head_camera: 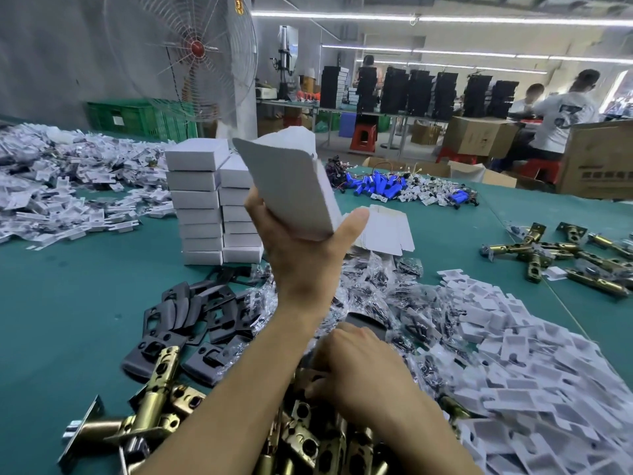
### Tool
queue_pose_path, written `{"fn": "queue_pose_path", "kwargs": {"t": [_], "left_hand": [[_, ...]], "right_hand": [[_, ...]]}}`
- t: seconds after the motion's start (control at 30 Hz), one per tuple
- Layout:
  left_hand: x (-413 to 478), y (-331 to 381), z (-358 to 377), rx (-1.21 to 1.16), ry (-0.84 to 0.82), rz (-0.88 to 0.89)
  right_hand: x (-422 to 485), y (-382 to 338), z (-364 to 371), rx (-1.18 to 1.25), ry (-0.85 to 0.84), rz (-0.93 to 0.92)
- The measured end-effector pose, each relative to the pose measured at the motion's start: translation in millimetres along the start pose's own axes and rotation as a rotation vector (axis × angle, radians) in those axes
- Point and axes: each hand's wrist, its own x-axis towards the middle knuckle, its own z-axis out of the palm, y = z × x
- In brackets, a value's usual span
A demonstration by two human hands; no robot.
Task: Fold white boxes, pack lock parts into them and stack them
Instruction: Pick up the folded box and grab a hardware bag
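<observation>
The left hand (301, 248) grips a half-folded white box (291, 186), raised above the right hand (359, 368). That hand's fingers curl into the brass latch bolts (308, 437); whether they hold one I cannot tell. Closed box stacks (212, 200) stand just left of the raised hand.

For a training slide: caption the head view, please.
Left hand holds a partly folded white box aloft; right hand works in the brass latch pile.

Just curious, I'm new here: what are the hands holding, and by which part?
The left hand grips a white box by its lower end. The right hand is down among the brass latches; its grip cannot be told.
</observation>
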Motion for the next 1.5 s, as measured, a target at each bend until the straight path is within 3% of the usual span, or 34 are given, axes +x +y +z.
{"fn": "queue_pose_path", "kwargs": {"t": [0.27,0.33,0.5,0.6,0.73,0.87,1.0,1.23,1.37,1.5], "left_hand": [[-6,21,4,-0.089,-0.019,-0.019],[-6,16,3,-0.109,-0.07,-0.042],[-11,-4,-4,0.107,-0.412,-0.246],[-13,-12,-7,0.224,-0.606,-0.322],[-15,-12,-7,0.255,-0.729,-0.379],[-15,-12,-9,0.111,-0.81,-0.456],[-17,-11,-9,0.087,-0.887,-0.475],[-23,-12,-4,0.138,-0.838,-0.38],[-26,-11,-1,0.111,-0.77,-0.309],[-31,-11,1,0.255,-0.743,-0.07]], "right_hand": [[3,23,-36,0.668,0.208,0.111],[-1,35,-50,0.752,0.352,0.115],[-13,69,-73,0.763,0.843,0.182],[-22,78,-89,0.818,1.036,0.125],[-34,67,-108,0.919,1.197,-0.036],[-41,48,-114,0.853,1.211,-0.15],[-41,39,-111,0.78,1.183,-0.133],[-40,38,-111,0.787,1.222,-0.081],[-40,38,-109,0.764,1.1,-0.029],[-36,37,-104,0.618,0.92,0.053]]}}
